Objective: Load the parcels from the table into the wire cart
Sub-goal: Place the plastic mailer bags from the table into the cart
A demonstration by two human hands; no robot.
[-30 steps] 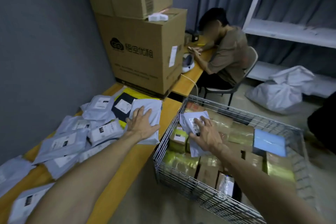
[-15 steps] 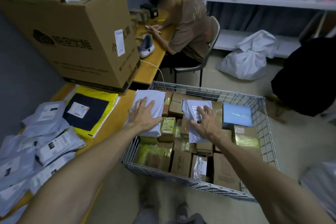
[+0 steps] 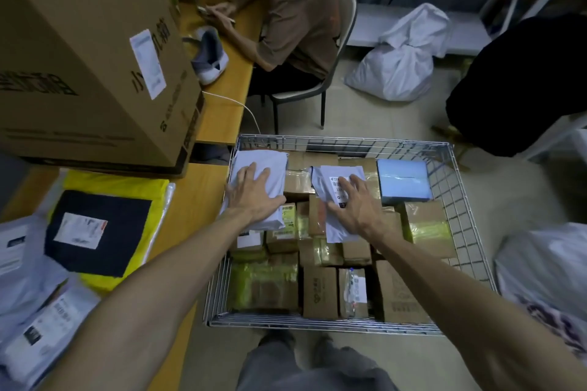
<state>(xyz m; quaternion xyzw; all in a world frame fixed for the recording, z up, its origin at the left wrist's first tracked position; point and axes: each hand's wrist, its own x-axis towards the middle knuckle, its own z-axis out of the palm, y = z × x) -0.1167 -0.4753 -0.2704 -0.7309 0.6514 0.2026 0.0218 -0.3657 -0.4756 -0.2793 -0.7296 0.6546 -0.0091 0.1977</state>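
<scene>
Left hand (image 3: 254,197) lies palm-down on a smooth grey poly mailer (image 3: 266,162) in the far-left corner of the cart (image 3: 457,200). Fingers are straight and spread, grip released, no pinch visible. Right hand (image 3: 355,209) is the same: flat and spread, grip released, on a second mailer (image 3: 330,173). That one is crinkled grey film with a white barcode label, lying mid-cart on top of the boxes. The cart is rectangular with wire-grid walls, packed with brown cartons (image 3: 319,292), several bound in glossy yellowish tape. A flat pale-blue box (image 3: 403,179) sits far right inside. The cart stands just right of the wooden desk (image 3: 190,200). On the desk: soft grey labelled bags (image 3: 31,311) heaped near left, a flat black pack (image 3: 101,232) on yellow film, and a big corrugated carton (image 3: 79,57) far left.
</scene>
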